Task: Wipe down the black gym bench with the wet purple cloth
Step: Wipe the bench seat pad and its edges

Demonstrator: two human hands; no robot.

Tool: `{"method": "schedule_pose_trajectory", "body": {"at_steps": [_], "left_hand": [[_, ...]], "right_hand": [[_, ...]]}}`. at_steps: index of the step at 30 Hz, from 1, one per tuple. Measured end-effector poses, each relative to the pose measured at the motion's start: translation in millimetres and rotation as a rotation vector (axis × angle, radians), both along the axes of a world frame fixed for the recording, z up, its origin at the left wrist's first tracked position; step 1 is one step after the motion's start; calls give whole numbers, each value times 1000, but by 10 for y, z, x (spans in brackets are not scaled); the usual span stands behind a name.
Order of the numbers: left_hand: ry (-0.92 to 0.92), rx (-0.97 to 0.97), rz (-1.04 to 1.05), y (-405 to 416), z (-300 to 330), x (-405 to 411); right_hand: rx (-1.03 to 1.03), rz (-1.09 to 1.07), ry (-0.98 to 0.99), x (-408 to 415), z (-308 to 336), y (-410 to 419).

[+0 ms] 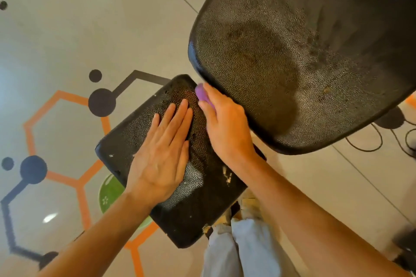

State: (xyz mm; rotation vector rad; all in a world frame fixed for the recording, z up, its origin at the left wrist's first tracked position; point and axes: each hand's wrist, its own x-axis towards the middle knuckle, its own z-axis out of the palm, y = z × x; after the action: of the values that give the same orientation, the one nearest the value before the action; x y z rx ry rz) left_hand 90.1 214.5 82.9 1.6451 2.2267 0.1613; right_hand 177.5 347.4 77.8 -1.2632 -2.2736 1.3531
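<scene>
A: The right hand (225,123) is closed around the purple cloth (202,94), at the far end of the seat pad (198,204) of the black gym bench. Only a small part of the cloth shows.

B: And the left hand (161,157)?

A: Flat and open on the pad, holding nothing. The large backrest pad (304,51) hangs just beside the cloth. Cables (382,141) lie on the floor (78,29), which has orange hexagon lines (29,128). I can read no writing.
</scene>
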Motion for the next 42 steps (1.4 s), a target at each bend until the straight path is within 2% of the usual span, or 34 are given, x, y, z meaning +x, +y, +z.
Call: {"method": "schedule_pose_trajectory", "body": {"at_steps": [3, 8, 12, 15, 18, 21, 24, 26, 28, 30, 34, 39, 42], "left_hand": [[7, -3, -7, 12, 6, -12], [4, -17, 2, -13, 11, 5], [-28, -4, 14, -2, 23, -3], [-37, 3, 16, 3, 26, -30], [-50, -7, 12, -27, 29, -20], [-51, -9, 20, -27, 20, -18], [-55, 17, 38, 1, -1, -16], [-75, 35, 30, 2, -2, -20], [-66, 56, 15, 9, -9, -44], [-38, 49, -4, 1, -13, -47], [-27, 20, -1, -27, 0, -52], [-64, 12, -116, -65, 5, -209], [12, 18, -252, -182, -13, -342]], "right_hand": [[-34, 64, 77, -325, -53, 124], [-79, 16, -39, 695, 52, -87], [-5, 68, -65, -90, 4, 77], [2, 112, 20, -441, -68, 174], [-97, 108, 25, 175, -51, 53], [-82, -39, -16, 837, 72, -118], [-15, 9, -73, 474, 67, -26], [-2, 56, -44, 39, 36, 72], [-103, 48, 30, -80, 56, 161], [-162, 17, 28, 202, 112, 120], [13, -104, -83, 792, 150, -303], [185, -331, -148, 566, -37, -729], [322, -256, -277, 548, 56, -1390]]}}
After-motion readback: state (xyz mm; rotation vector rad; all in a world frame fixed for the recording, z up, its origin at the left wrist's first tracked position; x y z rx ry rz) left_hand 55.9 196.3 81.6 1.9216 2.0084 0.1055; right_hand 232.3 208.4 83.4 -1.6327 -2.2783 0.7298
